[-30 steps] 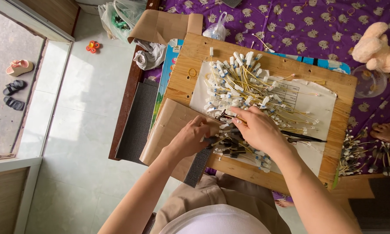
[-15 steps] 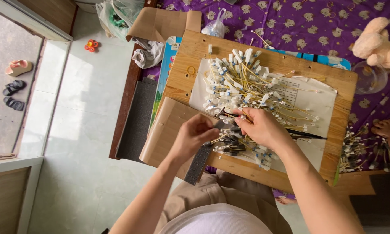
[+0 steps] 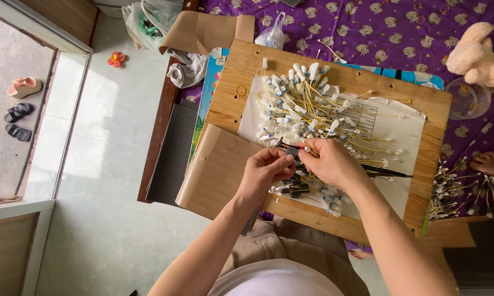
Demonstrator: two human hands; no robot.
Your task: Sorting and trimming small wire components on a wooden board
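Both hands had moved a little lower than before. The left hand [image 3: 264, 171] and right hand [image 3: 329, 161] pinched one small black connector [image 3: 292, 151] with closed fingertips, above the pile of yellow wires [image 3: 307, 109].

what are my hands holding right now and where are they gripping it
Both the left hand and right hand pinch a small black connector on a yellow wire between their fingertips; the exact grip is hidden.

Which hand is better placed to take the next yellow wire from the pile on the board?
Probably the right hand. It lies next to the pile of yellow wires, while the left hand pinches the small black connector over the brown cardboard side, farther from the pile.
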